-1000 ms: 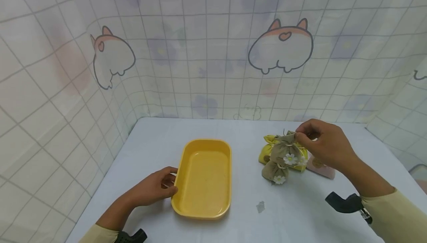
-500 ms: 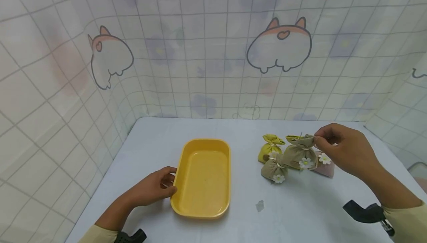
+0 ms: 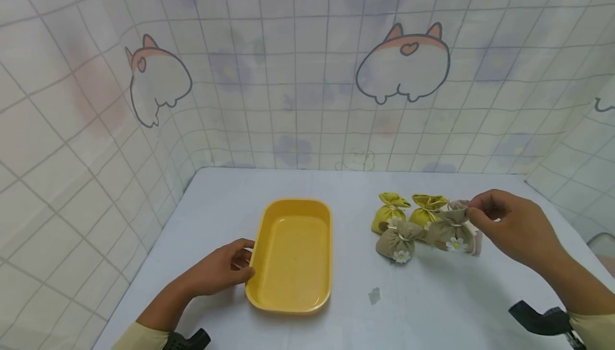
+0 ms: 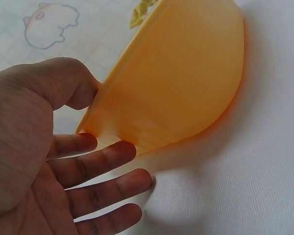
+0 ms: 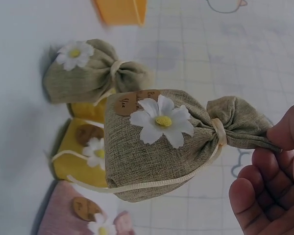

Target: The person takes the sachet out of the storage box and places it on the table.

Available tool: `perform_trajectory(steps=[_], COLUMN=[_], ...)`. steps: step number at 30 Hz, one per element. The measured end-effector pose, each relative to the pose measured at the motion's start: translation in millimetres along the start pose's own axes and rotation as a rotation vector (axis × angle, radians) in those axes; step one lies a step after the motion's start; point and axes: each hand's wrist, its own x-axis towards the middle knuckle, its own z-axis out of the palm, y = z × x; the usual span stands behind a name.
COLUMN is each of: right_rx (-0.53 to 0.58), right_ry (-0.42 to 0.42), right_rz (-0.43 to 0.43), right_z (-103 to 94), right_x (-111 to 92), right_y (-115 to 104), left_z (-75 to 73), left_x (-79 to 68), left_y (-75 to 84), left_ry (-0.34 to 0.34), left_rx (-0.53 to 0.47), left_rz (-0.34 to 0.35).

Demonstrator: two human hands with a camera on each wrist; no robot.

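My right hand [image 3: 516, 224] pinches the gathered top of a grey-green drawstring pouch [image 5: 147, 161] between thumb and index finger. A white daisy, a small brown tag and a cream ribbon decorate this pouch, which hangs over the others in the right wrist view. At the left, my left hand [image 3: 221, 270] holds the near-left side of a yellow plastic tray [image 3: 290, 259]. Its thumb is on the rim, with the index and middle fingertips against the outer wall and the other fingers spread below, as the left wrist view shows. Nothing lies in the tray.
Another grey-green pouch [image 3: 395, 242] sits left of the held one. Two yellow pouches [image 3: 390, 214] stand behind, and a pink pouch [image 5: 63, 210] is mostly hidden in the head view. A small grey patch [image 3: 374, 296] marks the white tabletop. Patterned curtain [image 3: 307, 72] encloses the table.
My right hand has carried the grey-green pouch rightward and slightly nearer, from above the left pouches to in front of the pink one. The left hand and tray have stayed in place.
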Motion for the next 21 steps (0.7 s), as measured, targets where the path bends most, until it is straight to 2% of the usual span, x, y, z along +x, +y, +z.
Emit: perform_trajectory(steps=[13,21], right_rx=[0.022,0.009], right_ry=[-0.086,-0.080], right_rz=[0.028,0.047], right_z=[21.2,28.4], right_x=[-2,-5], right_y=[16,24], left_z=[-0.3,-2.2], left_x=[-2.2,-2.8], left_y=[1.0,-0.7], left_ry=[0.007,0.002], left_rx=[0.008,0.017], left_rz=[-0.001,-0.002])
